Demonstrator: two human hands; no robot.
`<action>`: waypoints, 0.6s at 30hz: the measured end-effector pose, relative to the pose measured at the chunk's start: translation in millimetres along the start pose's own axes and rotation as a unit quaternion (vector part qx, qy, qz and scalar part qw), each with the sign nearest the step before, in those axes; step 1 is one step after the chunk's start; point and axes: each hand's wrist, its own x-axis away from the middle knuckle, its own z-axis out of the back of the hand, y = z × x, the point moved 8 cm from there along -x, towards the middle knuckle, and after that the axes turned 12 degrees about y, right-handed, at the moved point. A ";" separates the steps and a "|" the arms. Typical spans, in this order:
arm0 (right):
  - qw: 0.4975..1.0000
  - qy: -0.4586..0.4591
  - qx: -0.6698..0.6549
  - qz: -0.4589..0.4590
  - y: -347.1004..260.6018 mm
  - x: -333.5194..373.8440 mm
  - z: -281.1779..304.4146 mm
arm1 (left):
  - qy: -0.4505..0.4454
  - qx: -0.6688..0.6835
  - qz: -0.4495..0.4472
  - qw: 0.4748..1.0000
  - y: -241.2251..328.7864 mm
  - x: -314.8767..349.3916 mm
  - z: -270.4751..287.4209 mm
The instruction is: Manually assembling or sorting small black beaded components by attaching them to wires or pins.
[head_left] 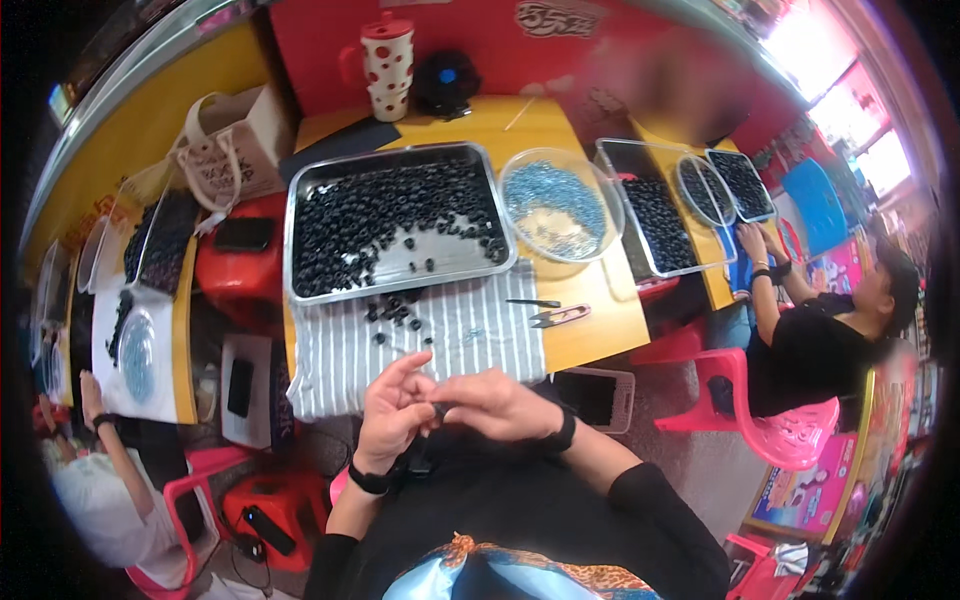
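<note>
Above my lap, close to the table's front edge, my left hand (393, 408) and my right hand (497, 405) meet. Between their pinched fingertips is a small black round piece (440, 409), mostly covered by the fingers. Just beyond lies a grey-and-white striped cloth (330, 350) with loose black ring-like pieces (396, 310) and a few tiny blue bits (472, 333) on it. A metal tray (452, 246) of many such black pieces rests on the cloth's far part. Right of it, a clear round bowl (548, 224) holds thin blue pieces.
Black tweezers (533, 302) and thread snips (562, 316) lie at the cloth's right edge. A spotted tumbler (388, 70) and a dark round object (447, 82) stand behind the tray. Co-workers sit left and right (815, 340). A pink chair (790, 435) stands at right.
</note>
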 end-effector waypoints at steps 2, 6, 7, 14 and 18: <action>0.999 0.011 -0.033 0.028 -2.8 5.5 -8.4 | -0.004 0.013 0.005 1.000 -0.2 5.0 -2.6; 0.998 0.014 -0.004 0.063 -6.6 10.0 -7.6 | -0.019 -0.002 -0.001 1.000 -2.6 8.3 -5.6; 0.997 0.026 -0.010 0.071 -3.4 9.7 -6.0 | -0.021 -0.022 -0.001 1.000 -5.7 6.0 -3.1; 0.989 0.036 -0.069 -0.122 26.8 29.2 39.1 | -0.026 -0.017 0.028 0.999 -22.7 -8.6 -28.0; 0.930 0.288 0.221 -0.063 10.8 38.5 171.8 | 0.032 -0.068 -0.036 0.997 -13.0 -12.7 4.2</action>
